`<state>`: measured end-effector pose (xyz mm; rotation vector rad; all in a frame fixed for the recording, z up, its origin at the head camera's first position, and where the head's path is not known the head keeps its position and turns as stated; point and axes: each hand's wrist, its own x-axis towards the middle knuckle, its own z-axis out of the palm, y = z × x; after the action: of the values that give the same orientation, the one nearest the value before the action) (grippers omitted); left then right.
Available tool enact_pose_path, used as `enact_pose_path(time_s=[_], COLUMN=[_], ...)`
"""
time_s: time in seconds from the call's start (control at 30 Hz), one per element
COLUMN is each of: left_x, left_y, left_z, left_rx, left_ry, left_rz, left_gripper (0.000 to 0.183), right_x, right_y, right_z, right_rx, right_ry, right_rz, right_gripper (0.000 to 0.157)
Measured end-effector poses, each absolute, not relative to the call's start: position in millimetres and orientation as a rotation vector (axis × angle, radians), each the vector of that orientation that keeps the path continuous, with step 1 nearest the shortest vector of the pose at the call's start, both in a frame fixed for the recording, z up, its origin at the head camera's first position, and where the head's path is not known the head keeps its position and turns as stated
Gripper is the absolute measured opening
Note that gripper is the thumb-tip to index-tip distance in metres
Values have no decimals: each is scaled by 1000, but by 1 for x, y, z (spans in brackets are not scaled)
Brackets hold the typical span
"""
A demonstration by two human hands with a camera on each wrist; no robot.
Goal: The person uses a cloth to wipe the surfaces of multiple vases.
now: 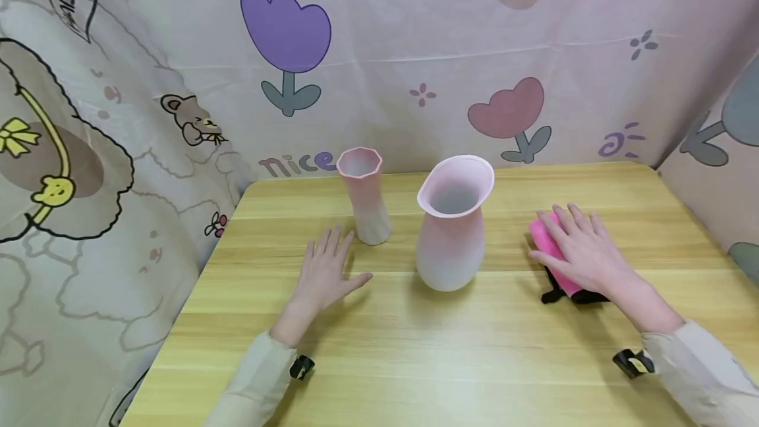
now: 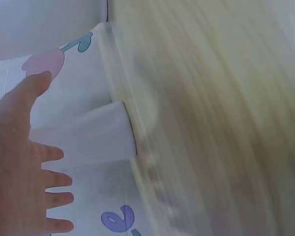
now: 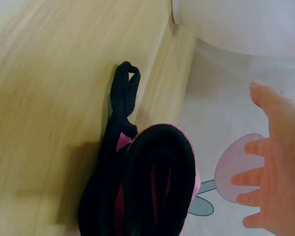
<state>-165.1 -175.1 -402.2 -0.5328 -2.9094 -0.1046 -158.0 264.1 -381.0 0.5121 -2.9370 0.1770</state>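
Observation:
My left hand [image 1: 325, 274] is held flat with fingers spread over the table, beside the narrow pink-and-white vase [image 1: 367, 206] with a scalloped rim. Nothing is in it. In the head view my right hand [image 1: 584, 249] overlaps a folded pink cloth item [image 1: 542, 236] with black edging; its fingers are straight and spread. The right wrist view shows that item's thick black border [image 3: 160, 135] and black loop [image 3: 123, 93], with the fingers [image 3: 248, 177] apart from it. Between the hands a wider pink-and-white vase [image 1: 450, 249] with a slanted, flared mouth stands upright.
The light wood table [image 1: 379, 354] meets a printed fabric backdrop [image 1: 379, 31] at its back edge. More patterned fabric [image 1: 107, 249] hangs on the left side, and another panel [image 1: 723, 203] stands on the right. Both sleeves carry small black devices [image 1: 301, 368] at the wrist.

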Motion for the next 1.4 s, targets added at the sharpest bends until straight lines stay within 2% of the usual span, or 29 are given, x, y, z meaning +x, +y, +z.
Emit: enact_pose_path(time_s=[0.7,1.1,1.4], left_x=[-167,-173,-176], left_y=[-136,-109,-80], left_z=[-388,-384,-382], left_rx=[-830,-887,-868], left_ry=[-2754,-2730,-2620], left_rz=[-405,-701,-1114], left_gripper=[80,93,102], right_x=[-164,-166,-168], right_y=[262,262,260], right_z=[-378,-380,-381], right_rx=[542,529,509], right_ry=[-2855,-2863,-2879], right_rz=[203,186,177], right_gripper=[72,72,71])
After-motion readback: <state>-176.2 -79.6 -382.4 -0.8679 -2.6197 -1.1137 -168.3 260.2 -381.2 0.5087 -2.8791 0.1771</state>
